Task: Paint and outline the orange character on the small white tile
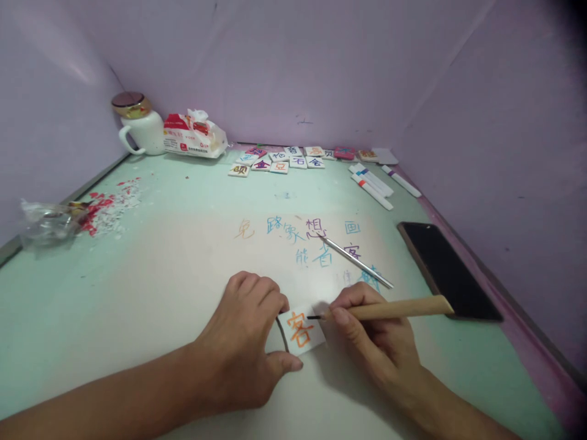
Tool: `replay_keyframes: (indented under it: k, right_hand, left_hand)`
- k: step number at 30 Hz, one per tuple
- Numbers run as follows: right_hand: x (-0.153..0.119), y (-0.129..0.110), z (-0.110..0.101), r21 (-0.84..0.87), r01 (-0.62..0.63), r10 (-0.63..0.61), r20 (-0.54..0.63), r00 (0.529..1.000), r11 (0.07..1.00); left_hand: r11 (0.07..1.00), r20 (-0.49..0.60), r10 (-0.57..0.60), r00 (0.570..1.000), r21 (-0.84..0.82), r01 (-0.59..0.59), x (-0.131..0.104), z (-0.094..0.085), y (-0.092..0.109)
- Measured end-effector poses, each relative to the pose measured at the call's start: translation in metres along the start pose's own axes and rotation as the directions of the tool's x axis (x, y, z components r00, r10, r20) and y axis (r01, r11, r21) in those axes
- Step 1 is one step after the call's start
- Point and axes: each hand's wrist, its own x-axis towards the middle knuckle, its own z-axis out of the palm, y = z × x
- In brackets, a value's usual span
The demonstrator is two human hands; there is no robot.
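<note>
The small white tile (301,330) with an orange character painted on it is the landmark here, lying flat on the pale green surface (151,256) near its front edge. Just left of the tile, the left hand (245,342) rests curled on the surface, fingers bent over the tile's left edge and thumb tucked under its lower corner, pinning it in place. The tile looks thin, stiff and light, probably smooth and apt to slide on the glossy top, so a pinch at the bare edges, clear of the paint, seems the safest hold; if it is ceramic it may chip. Just right of the tile, the right hand (367,333) is closed around a slim wooden-handled tool (394,309), its dark tip touching the tile's upper right edge. That tool looks light and rigid, best held low near the tip. Behind and right of the tile a thin metal rod (355,261) lies across faint coloured characters on the surface, and further right a dark phone (447,269) lies flat. Far behind the tile sit more lettered tiles (279,160) and some marker pens (373,183).
</note>
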Motion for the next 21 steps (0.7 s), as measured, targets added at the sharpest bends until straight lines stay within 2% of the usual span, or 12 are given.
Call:
replay_keyframes:
  k: [7, 14, 21]
  right_hand:
    - [-0.0009, -0.0003, 0.0009, -0.056, 0.072, -0.071, 0.024, 0.997, 0.996]
    - [-0.0024, 0.0026, 0.0011, -0.080, 0.109, -0.100, 0.108, 0.989, 0.991]
    - [-0.0021, 0.0022, 0.0011, -0.131, 0.131, -0.117, 0.114, 0.987, 0.983]
  left_hand:
    - [0.999, -0.030, -0.024, 0.999, 0.023, 0.025, -0.0035, 0.0035, 0.0071]
    - [0.998, 0.001, -0.040, 0.999, 0.050, 0.040, -0.0038, 0.0038, 0.0099]
    - [0.998, 0.033, -0.049, 0.998, 0.052, 0.047, -0.0040, 0.0032, 0.0098]
